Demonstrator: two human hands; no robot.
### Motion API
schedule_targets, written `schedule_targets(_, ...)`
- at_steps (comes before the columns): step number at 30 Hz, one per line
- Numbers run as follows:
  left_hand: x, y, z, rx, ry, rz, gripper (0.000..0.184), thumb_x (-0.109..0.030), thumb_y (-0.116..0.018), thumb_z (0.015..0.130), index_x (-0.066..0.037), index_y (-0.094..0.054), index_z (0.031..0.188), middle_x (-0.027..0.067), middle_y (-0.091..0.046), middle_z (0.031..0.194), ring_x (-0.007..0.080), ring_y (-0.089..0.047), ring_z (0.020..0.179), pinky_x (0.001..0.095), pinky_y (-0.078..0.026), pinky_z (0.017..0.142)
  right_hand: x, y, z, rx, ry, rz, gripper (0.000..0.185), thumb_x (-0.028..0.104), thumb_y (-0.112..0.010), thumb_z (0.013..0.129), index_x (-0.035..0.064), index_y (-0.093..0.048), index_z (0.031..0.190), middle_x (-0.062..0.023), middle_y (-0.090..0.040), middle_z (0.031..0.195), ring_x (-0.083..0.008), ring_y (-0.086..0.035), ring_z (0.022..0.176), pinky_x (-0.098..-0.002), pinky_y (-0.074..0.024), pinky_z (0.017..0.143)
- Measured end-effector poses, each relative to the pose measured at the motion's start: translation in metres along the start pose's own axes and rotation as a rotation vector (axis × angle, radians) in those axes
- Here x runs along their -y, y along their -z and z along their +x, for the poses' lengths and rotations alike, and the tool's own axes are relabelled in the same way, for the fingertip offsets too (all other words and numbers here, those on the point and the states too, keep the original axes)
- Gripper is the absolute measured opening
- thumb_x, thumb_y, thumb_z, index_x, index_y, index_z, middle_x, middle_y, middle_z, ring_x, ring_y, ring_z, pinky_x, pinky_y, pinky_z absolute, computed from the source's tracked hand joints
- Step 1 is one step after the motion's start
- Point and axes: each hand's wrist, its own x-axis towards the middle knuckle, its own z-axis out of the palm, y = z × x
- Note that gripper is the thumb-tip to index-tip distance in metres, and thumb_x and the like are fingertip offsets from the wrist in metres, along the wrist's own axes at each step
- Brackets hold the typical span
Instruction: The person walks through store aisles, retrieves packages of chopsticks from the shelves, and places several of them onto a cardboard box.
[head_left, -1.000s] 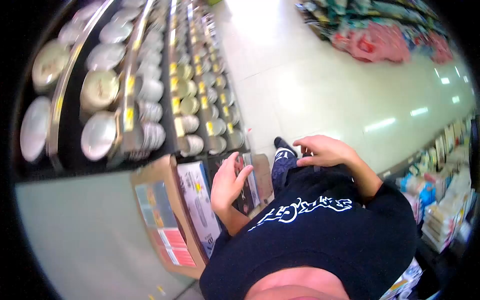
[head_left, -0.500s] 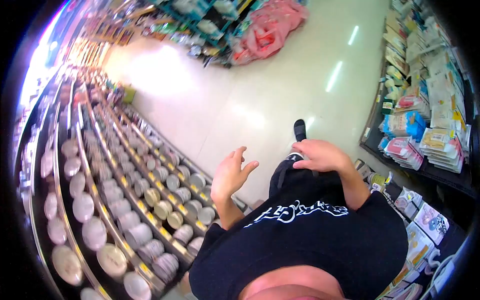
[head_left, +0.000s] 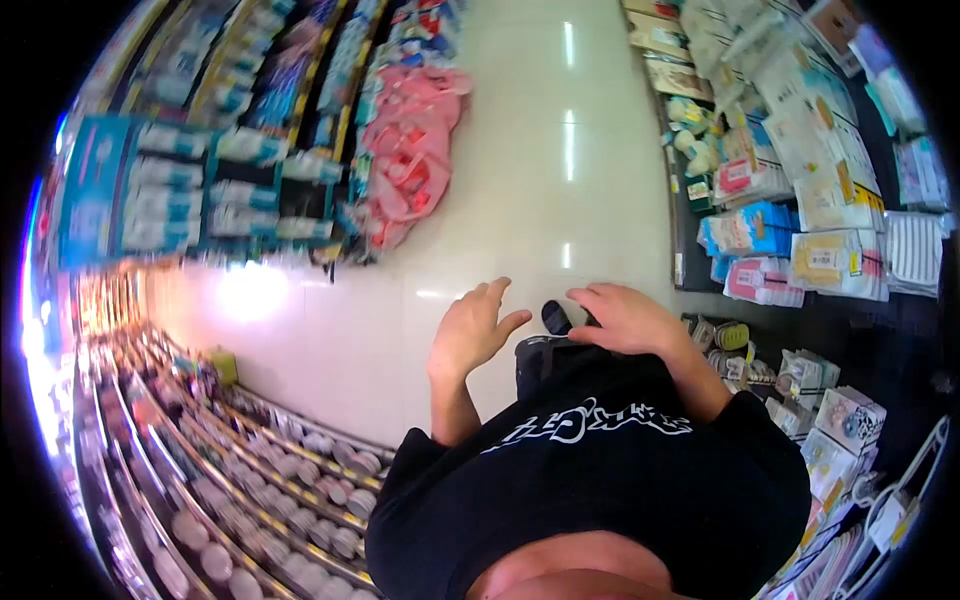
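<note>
My left hand (head_left: 474, 327) hovers over the pale floor in front of my body, fingers stretched and thumb apart, holding nothing. Level with it on the other side, my right hand (head_left: 622, 318) is also empty, its fingers extended and pointing left. A gap lies between the two hands, and neither touches any goods. Just beyond the right hand, a dark shoe (head_left: 556, 318) shows on the floor. Below the hands is my black T-shirt (head_left: 590, 480) with white lettering.
Tiered shelves of round dishes (head_left: 300, 490) run along the lower left. A teal display rack (head_left: 95, 190) and pink plastic bags (head_left: 410, 150) stand upper left. Packaged goods (head_left: 760, 230) fill the right-hand shelves. Pale aisle floor (head_left: 520, 200) stretches ahead between them.
The view has turned and moved along the aisle: the pink bags now sit further left and lower, the dish shelves lower left, and more of the teal rack shows. Both hands remain empty.
</note>
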Motion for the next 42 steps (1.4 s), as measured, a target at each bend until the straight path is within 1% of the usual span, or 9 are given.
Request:
schedule_targets(3,-0.008,0.015,0.078,0.086,-0.157,-0.028,0.06,-0.043,-0.066,0.087,0.0,-0.055,0.127,0.0231,-0.065,0.108,0.0371,-0.064,0.099,0.0436,-0.051,0.085,-0.032,0.036,0.015,0.067,-0.067,0.023,0.056,0.04,-0.065,0.087,-0.0014,-0.055,0.123,-0.0229,-0.063,0.104,-0.0395,-0.06,0.1,-0.0445,-0.0465,0.089)
schedule_targets(9,-0.056,0.026,0.224,0.125,-0.094,0.456,0.051,-0.044,-0.064,0.089,-0.001,-0.057,0.116,0.022,-0.065,0.101,0.0391,-0.065,0.093,0.0475,-0.051,0.082,-0.126,0.125,0.068,0.016,-0.036,-0.024,0.056,0.039,-0.066,0.086,-0.0025,-0.056,0.122,-0.0236,-0.064,0.105,-0.0413,-0.06,0.097,-0.0465,-0.047,0.088)
schedule_targets(19,-0.203,0.069,0.429,0.209,-0.436,0.206,0.052,-0.04,-0.064,0.09,-0.003,-0.055,0.125,0.022,-0.064,0.103,0.0392,-0.063,0.097,0.0462,-0.05,0.084,-0.274,0.341,0.11,-0.286,-0.24,-0.076,0.054,0.037,-0.065,0.087,-0.0025,-0.055,0.122,-0.0225,-0.062,0.102,-0.0399,-0.059,0.098,-0.0455,-0.0471,0.084)
schedule_targets(27,-0.176,0.107,0.577,0.256,-0.242,0.31,0.054,-0.044,-0.063,0.088,-0.001,-0.057,0.12,0.0216,-0.065,0.104,0.0386,-0.063,0.098,0.0477,-0.049,0.085,-0.341,0.428,0.196,-0.05,-0.217,0.047,0.058,0.042,-0.062,0.089,-0.0023,-0.054,0.125,-0.0236,-0.062,0.111,-0.0401,-0.058,0.108,-0.0456,-0.0453,0.092)
schedule_targets(30,-0.136,0.133,0.641,0.199,-0.188,0.08,0.053,-0.046,-0.064,0.088,-0.001,-0.059,0.115,0.023,-0.065,0.107,0.039,-0.063,0.1,0.0488,-0.05,0.085,-0.352,0.476,0.246,0.028,-0.237,0.043,0.055,0.041,-0.062,0.089,-0.0007,-0.054,0.124,-0.0231,-0.062,0.109,-0.0404,-0.059,0.105,-0.0461,-0.0464,0.09)
schedule_targets(34,-0.125,0.18,0.745,0.12,-0.029,0.32,0.053,-0.047,-0.064,0.088,0.0,-0.059,0.112,0.024,-0.065,0.106,0.0396,-0.064,0.099,0.0504,-0.051,0.083,-0.388,0.55,0.306,-0.022,-0.263,-0.02,0.052,0.039,-0.064,0.089,-0.0002,-0.055,0.122,-0.0223,-0.062,0.106,-0.0401,-0.06,0.102,-0.0465,-0.0476,0.087)
schedule_targets(37,-0.133,0.236,0.826,0.203,-0.003,0.352,0.064,-0.049,-0.061,0.089,0.0,-0.054,0.129,0.0269,-0.061,0.119,0.0409,-0.06,0.109,0.0479,-0.049,0.092,-0.398,0.612,0.356,-0.046,-0.257,-0.08,0.047,0.037,-0.065,0.088,0.0004,-0.056,0.116,-0.0208,-0.063,0.102,-0.0397,-0.061,0.098,-0.0469,-0.0487,0.084)
schedule_targets(38,-0.134,0.249,0.851,0.087,-0.113,0.353,0.052,-0.046,-0.063,0.088,0.0,-0.059,0.112,0.0238,-0.065,0.106,0.0396,-0.064,0.098,0.0506,-0.05,0.084,-0.402,0.632,0.371,-0.103,-0.229,-0.093,0.044,0.038,-0.065,0.088,0.0007,-0.056,0.11,-0.0199,-0.064,0.099,-0.0395,-0.062,0.096,-0.0472,-0.0494,0.082)
schedule_targets(42,-0.162,0.314,0.956,-0.028,-0.284,0.287,0.052,-0.045,-0.063,0.088,0.0,-0.058,0.113,0.023,-0.065,0.104,0.0398,-0.063,0.098,0.0503,-0.05,0.084,-0.437,0.697,0.427,-0.282,-0.176,-0.124,0.042,0.038,-0.065,0.088,0.0009,-0.056,0.105,-0.0192,-0.064,0.096,-0.0389,-0.063,0.092,-0.0481,-0.0498,0.081)
